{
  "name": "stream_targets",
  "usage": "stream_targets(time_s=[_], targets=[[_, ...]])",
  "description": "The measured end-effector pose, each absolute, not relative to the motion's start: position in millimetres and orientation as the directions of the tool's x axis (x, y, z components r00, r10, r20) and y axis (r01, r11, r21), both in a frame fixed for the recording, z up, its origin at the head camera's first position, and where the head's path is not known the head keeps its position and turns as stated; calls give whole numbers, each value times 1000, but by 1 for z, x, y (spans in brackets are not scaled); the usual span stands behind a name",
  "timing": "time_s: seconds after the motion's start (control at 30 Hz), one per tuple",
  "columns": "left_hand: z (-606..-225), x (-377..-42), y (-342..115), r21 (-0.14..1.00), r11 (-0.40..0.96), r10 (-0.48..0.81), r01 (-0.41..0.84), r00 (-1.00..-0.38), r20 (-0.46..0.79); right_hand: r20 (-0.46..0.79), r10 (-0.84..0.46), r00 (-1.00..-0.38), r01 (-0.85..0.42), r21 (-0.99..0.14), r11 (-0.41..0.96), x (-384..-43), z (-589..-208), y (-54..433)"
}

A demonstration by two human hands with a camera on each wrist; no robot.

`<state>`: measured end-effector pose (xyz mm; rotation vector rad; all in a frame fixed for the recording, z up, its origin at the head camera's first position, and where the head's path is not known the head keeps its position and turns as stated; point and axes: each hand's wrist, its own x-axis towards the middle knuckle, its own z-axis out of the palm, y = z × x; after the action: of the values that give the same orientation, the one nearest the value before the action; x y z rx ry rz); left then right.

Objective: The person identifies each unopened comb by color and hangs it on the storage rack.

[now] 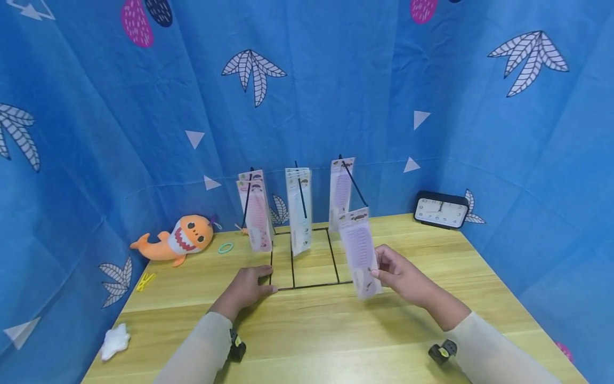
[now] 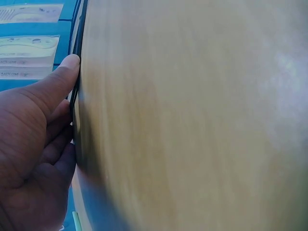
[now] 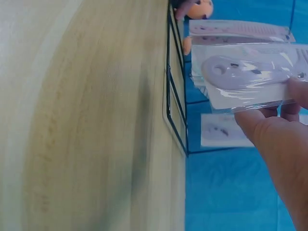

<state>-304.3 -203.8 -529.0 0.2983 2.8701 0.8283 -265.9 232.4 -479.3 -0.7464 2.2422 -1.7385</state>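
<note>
A packaged purple comb (image 1: pixel 360 248) is pinched between the thumb and fingers of my right hand (image 1: pixel 408 277). The top of its card is at the front end of a slanting black wire arm; whether the wire passes through the card cannot be told. Another purple comb pack (image 1: pixel 340 186) hangs farther back on that arm. My left hand (image 1: pixel 247 288) holds the front left corner of the black wire rack (image 1: pixel 314 286), thumb and fingers against its base wire. Pink comb packs (image 1: pixel 259 218) hang on the left arm, pale green ones (image 1: pixel 299 213) on the middle arm.
An orange shark plush (image 1: pixel 192 237) lies at the back left, near a teal ring (image 1: pixel 225 248). A yellow clip (image 1: pixel 145 281) and a white star-shaped piece (image 1: pixel 115 341) lie along the left edge. A black clock (image 1: pixel 441 209) stands at the back right before the blue curtain.
</note>
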Motion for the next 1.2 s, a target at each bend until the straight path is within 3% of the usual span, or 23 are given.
stream_targets(time_s=[0.33,0.87,1.2], targets=[[-527,-303,-203,541,826,232,155,-970,-76,78,-419,-905,-134,-985,107,-265,-484,241],[-528,-302,-203,553,817,240,167,-969,-61,59,-404,-913,-97,-992,75,-268,-491,237],[-528,-302,-203,546,822,235,162,-970,-66,23,-314,-949,-67,-989,132,-278,-481,222]])
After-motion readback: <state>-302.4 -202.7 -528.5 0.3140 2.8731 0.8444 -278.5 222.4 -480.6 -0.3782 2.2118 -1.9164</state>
